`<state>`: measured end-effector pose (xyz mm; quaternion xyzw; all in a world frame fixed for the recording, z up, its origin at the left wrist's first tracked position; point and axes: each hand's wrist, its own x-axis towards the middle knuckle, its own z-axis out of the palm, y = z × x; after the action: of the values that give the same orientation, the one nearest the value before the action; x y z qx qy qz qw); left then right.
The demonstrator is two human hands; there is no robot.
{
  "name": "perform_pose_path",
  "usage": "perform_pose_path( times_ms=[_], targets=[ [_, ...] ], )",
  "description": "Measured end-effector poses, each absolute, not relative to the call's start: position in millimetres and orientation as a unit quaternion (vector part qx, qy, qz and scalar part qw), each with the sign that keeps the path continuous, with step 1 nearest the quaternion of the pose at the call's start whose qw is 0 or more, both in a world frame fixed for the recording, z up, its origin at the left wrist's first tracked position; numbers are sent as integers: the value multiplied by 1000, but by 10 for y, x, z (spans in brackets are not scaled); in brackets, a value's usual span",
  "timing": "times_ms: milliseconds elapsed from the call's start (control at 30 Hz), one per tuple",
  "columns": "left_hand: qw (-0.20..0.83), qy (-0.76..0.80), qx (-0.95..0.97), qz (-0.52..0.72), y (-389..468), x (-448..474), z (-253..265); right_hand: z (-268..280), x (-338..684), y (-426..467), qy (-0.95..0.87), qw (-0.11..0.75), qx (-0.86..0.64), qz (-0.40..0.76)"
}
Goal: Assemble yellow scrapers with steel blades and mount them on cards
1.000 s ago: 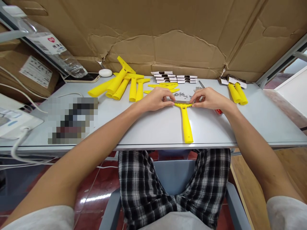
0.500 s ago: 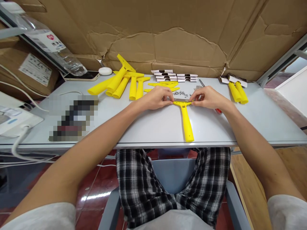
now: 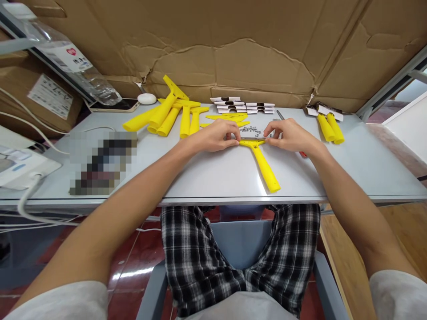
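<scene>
A yellow T-shaped scraper handle (image 3: 266,170) lies on the table, its grip slanting toward the front edge and to the right. Along its wide head runs a thin metal blade (image 3: 252,138). My left hand (image 3: 220,136) is closed in a pinch at the left end of the head, and my right hand (image 3: 289,135) pinches the right end. The fingertips partly hide both ends. Just behind the head is a scatter of small metal screws (image 3: 251,130). Beside my right hand a red-handled tool (image 3: 303,154) is mostly covered.
Several more yellow handles (image 3: 168,115) are piled at the back left, near flat yellow pieces (image 3: 230,118). White and black blade packs (image 3: 230,106) stack against the cardboard (image 3: 253,58). Two yellow handles (image 3: 328,129) lie right. A bottle (image 3: 76,66) leans over a phone (image 3: 115,106).
The scraper handle's grip end has swung to the right, and its head has shifted slightly left and away. Both hands stay at the head's ends.
</scene>
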<state>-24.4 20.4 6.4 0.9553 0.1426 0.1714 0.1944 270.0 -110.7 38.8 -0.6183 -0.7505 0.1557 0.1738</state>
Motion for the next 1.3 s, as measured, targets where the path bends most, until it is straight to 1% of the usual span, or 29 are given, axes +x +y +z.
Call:
perform_pose_path(
  times_ms=[167,400,600,767,933,1167,1300],
  targets=[
    [205,142,950,187,199,-227,28,381,2707,-1102,-765,163,-600,169],
    [212,148,950,175,213,-213,9,318,2733,-1055,-776,160,-589,159],
    [213,159,945,191,190,-202,-15,239,2750,-999,-790,145,-577,150],
    [201,176,940,212,179,-184,-28,205,2765,-983,-796,155,-566,150],
    [179,213,943,186,177,-154,-37,199,2780,-982,-792,156,-570,156],
    [175,204,946,179,198,-143,-61,251,2754,-1001,-791,141,-575,156],
    [176,199,947,179,203,-157,-57,212,2765,-977,-770,164,-601,138]
  ],
)
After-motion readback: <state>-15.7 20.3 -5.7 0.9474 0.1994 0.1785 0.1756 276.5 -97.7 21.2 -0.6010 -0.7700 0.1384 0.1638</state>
